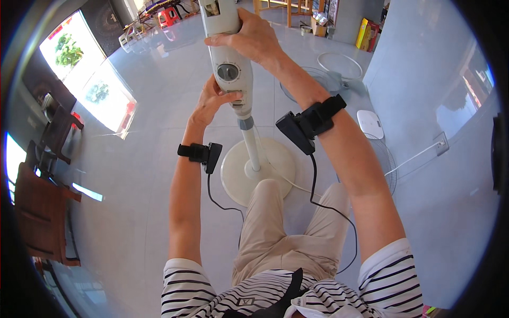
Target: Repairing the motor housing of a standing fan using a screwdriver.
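Note:
In front of me stands a white pedestal fan (230, 57) without its guard and blades, on a pole over a round base (233, 177). My right hand (254, 40) is closed around the upper part of its housing, thumb across the front. Lower down, my left hand (213, 100) wraps the housing from the left. Its thumb lies over the controls below a dark round knob (228, 72). The housing's top runs out of view. Both wrists carry black strapped devices with cables.
Right of the base lie a wire fan guard (391, 167), a white flat panel (370, 124), a white ring (360, 66) and translucent round fan parts (290, 90). A cord runs to a wall socket (441, 143). Dark wooden furniture (40, 212) stands left; a red stool (168, 17) stands far back.

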A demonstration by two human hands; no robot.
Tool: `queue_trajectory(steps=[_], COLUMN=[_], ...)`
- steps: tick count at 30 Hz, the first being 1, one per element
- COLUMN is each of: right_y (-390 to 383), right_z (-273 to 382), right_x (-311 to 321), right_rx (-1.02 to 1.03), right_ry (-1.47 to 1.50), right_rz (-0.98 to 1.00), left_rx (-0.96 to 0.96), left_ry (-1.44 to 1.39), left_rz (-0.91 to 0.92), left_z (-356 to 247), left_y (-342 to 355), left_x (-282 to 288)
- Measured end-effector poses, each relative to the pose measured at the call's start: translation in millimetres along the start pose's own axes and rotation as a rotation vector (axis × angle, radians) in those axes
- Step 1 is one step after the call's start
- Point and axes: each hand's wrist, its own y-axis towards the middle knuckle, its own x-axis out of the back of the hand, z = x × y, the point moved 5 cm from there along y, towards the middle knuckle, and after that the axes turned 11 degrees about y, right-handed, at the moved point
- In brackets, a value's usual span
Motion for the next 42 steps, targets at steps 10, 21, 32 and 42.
queue_trajectory(steps=[10, 21, 32, 42], right_y=[-1.6, 2.5, 2.4, 1.2], right_z=[5.0, -2.3, -3.1, -1.3], right_x=[3.7, -0.1, -0.4, 1.5], right_rx=[-0.052, 0.007, -0.01, 0.005], right_ry=[-0.016, 0.0, 0.005, 0.037], right_rz=[-0.029, -0.011, -0.011, -0.019], left_rx=[-0.041, -0.033, 0.015, -0.102], left_ry=[0.003, -0.01, 0.025, 0.115], left_rz=[-0.024, -0.032, 0.046, -0.041], left_z=[-3.0, 2.8, 13.8, 14.9], left_y=[4.7, 1.5, -3.0, -0.2], left_x=[2.3, 1.2, -5.5, -2.7])
